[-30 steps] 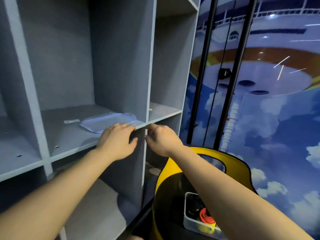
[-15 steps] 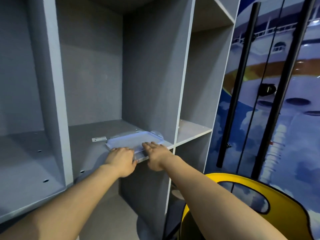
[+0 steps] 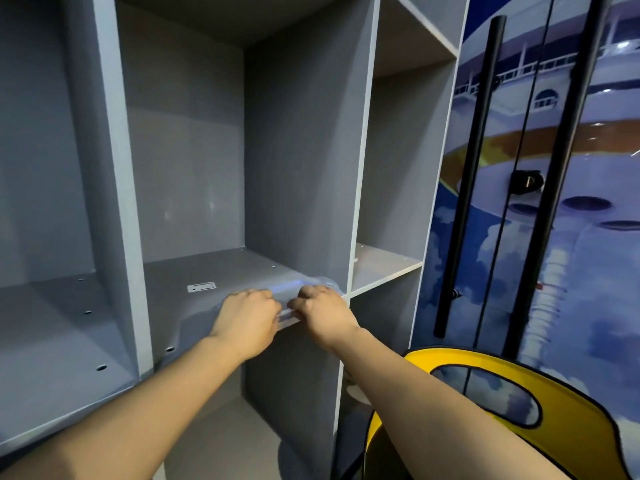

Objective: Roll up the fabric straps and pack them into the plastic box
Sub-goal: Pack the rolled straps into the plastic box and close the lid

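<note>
Lid (image 3: 294,285) at shelf (image 3: 207,268) edge, both hands (image 3: 247,315) gripping

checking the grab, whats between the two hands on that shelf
In the head view, a short bare stretch of the clear plastic lid shows between the left hand and right hand, on the grey shelf.

Grey open shelving unit (image 3: 304,140), several compartments. Beside it, glossy door (image 3: 561,237) printed with ship and clouds, two black vertical bars (image 3: 474,174).
</note>
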### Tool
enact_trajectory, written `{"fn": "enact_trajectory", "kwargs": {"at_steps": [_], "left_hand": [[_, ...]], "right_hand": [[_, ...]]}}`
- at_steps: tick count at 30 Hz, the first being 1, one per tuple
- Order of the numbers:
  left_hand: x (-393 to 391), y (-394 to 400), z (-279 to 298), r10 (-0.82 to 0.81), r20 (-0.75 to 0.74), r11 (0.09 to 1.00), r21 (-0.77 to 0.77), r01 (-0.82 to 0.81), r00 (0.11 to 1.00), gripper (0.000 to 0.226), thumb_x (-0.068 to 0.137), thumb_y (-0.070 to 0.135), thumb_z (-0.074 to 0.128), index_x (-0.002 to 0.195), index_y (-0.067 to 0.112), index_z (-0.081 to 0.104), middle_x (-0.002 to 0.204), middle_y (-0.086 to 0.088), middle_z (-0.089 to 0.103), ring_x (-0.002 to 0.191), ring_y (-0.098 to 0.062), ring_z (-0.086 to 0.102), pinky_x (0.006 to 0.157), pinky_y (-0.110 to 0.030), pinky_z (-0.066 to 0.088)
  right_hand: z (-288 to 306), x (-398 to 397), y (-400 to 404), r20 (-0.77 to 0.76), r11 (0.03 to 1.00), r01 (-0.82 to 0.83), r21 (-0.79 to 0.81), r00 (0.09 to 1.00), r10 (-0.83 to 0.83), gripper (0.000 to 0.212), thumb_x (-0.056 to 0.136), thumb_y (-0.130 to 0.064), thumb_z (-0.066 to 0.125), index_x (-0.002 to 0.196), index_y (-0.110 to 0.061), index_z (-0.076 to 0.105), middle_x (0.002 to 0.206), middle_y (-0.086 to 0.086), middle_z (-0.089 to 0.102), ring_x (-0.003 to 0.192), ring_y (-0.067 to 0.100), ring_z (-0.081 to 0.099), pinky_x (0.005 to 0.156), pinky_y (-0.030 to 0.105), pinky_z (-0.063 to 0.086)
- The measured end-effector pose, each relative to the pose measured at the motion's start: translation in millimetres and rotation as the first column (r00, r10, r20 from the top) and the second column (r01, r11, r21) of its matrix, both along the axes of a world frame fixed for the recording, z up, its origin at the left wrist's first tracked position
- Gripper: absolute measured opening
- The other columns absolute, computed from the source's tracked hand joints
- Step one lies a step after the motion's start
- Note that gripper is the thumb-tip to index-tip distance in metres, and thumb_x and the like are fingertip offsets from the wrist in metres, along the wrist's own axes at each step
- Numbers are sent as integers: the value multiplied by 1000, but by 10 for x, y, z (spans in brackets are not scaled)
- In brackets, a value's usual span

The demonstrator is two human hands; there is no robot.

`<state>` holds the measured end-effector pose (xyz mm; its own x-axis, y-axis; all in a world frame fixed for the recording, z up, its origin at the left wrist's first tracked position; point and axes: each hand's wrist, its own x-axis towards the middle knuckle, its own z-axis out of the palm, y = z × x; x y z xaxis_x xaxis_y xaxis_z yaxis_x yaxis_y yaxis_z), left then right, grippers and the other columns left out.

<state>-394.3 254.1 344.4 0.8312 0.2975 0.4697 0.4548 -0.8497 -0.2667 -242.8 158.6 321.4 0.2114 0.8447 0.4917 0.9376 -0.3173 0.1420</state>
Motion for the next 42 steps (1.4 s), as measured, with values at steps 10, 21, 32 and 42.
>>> {"fn": "enact_trajectory", "kwargs": {"at_steps": [10, 21, 32, 42], "left_hand": [[-39, -701, 578, -399, 485, 862, -91, 499, 778, 23, 99, 39, 56, 114, 35, 73, 101, 7, 73, 91, -25, 67, 73, -36, 53], [443, -1844, 313, -375, 596, 71, -745, 663, 710, 12, 100, 18, 60, 105, 25, 68, 83, 2, 74, 76, -18, 66, 82, -36, 57], [1068, -2618, -234, -219, 532, -433, -804, 407, 818, 15, 96, 19, 66, 109, 12, 69, 77, 0, 75, 61, -11, 63, 59, -26, 46], [1225, -2636, -987, -186, 370, -618, -764, 185, 910, 21, 97, 8, 60, 117, 1, 62, 84, -13, 75, 65, -18, 74, 54, -30, 61]], "right_hand": [[760, -189, -1312, 108, 945, 12, 326, 993, -50, 17, 95, -30, 57, 98, -13, 62, 84, 7, 65, 78, 36, 61, 67, 39, 42], [767, -315, -3420, -314, 821, 543, 179, 822, -475, 46, 81, -61, 71, 92, -19, 56, 90, 0, 59, 86, 24, 56, 74, 39, 48], [49, -51, -4721, -930, 636, 719, 281, 367, -4, 39, 80, -34, 84, 100, -4, 70, 78, -1, 68, 65, 13, 62, 66, 31, 54], [-416, 280, -4813, -941, 466, 825, 318, 217, 259, 17, 94, -24, 69, 96, -9, 62, 72, 2, 58, 55, 11, 53, 53, 25, 48]]}}
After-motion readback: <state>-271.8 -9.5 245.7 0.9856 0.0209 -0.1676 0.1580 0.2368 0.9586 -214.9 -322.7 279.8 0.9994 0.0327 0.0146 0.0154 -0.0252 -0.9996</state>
